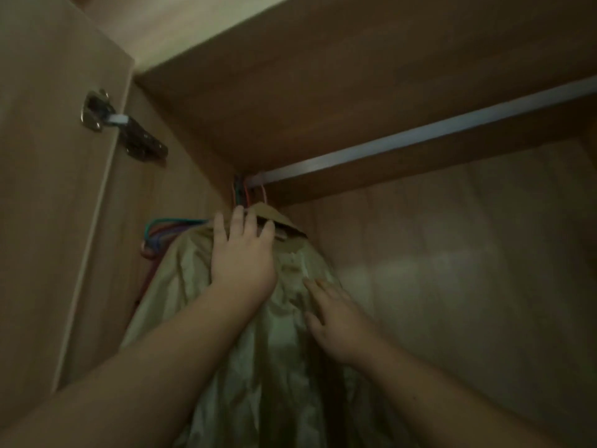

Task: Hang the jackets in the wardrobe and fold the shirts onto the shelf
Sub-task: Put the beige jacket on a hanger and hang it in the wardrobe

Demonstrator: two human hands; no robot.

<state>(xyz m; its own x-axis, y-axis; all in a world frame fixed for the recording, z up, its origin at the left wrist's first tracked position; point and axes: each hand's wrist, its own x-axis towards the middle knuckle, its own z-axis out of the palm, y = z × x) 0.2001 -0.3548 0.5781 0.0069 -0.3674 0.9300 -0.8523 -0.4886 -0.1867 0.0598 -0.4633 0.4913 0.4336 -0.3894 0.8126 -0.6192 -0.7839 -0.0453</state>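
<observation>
A pale beige jacket (pixel 258 367) hangs inside the wardrobe from the metal rail (pixel 403 137), at the rail's left end. Its hanger hook (pixel 263 192) sits over the rail. My left hand (pixel 242 253) lies flat on the jacket's shoulder near the collar, with the fingers straight and spread. My right hand (pixel 332 315) touches the jacket's front lower down, its fingers also extended. Neither hand grips the cloth.
Several empty coloured hangers (pixel 161 234) hang bunched to the left of the jacket, against the wardrobe's side wall. The open door (pixel 48 189) with its metal hinge (pixel 122 127) stands at the left. The rail runs free to the right under the top panel (pixel 355 76).
</observation>
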